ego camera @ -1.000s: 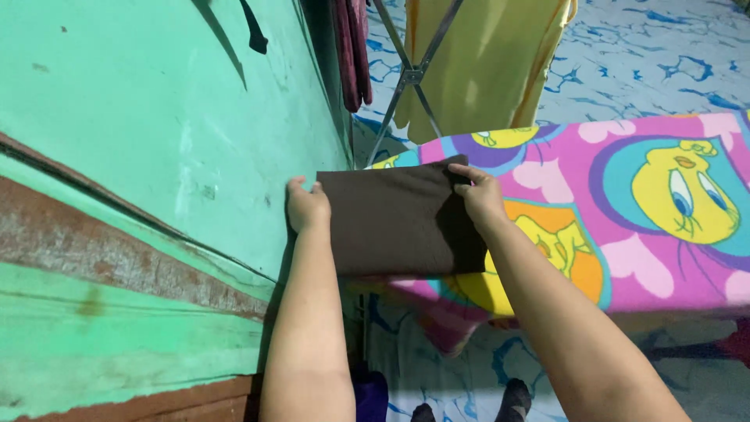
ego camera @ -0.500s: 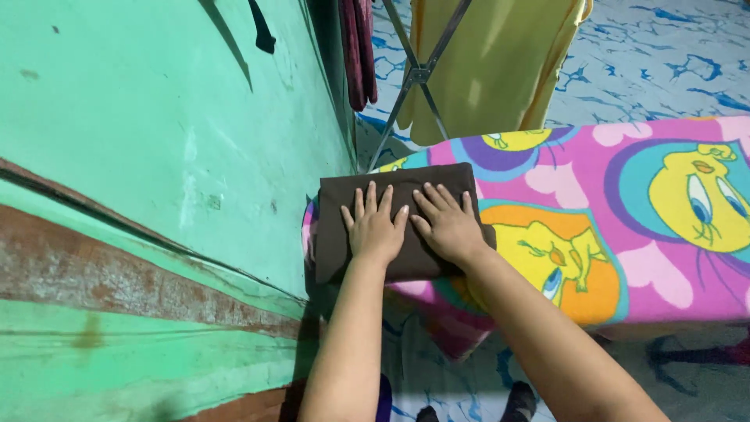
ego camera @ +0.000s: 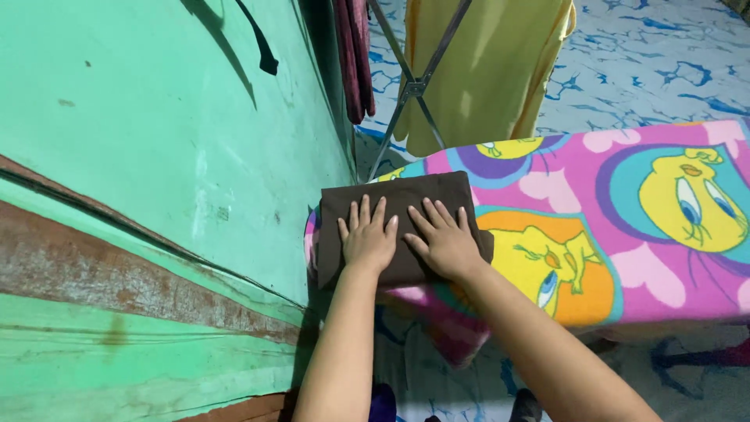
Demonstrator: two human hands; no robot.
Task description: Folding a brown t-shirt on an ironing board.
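Both hands are lying flat, fingers spread, side by side on a folded dark brown cloth rectangle (ego camera: 402, 227). Left hand (ego camera: 369, 238) is pressing the left half, right hand (ego camera: 444, 241) the right half. Neither grip is closing on anything: palms down, fingers apart, nothing pinched.

The cloth is sitting at the left end of a padded surface (ego camera: 625, 266) covered in bright pink, purple and yellow cartoon-bird fabric, close to the green painted wall (ego camera: 156, 156).

Progress, judging by the layout: the cloth is looking already folded into a compact rectangle with edges roughly lined up, and the hands appear to be flattening it. Lifting it off or stacking it is not yet done.

Behind the surface, a yellow garment (ego camera: 484, 70) is hanging on a metal folding rack (ego camera: 410, 86), with a dark red cloth (ego camera: 355, 55) hanging next to it.

Hard to tell: how many layers the fold has, and the lower cloth edge where it is drooping over the surface rim. The surface's legs and right end are cut off. Dark shapes at the bottom edge are too cropped to identify.
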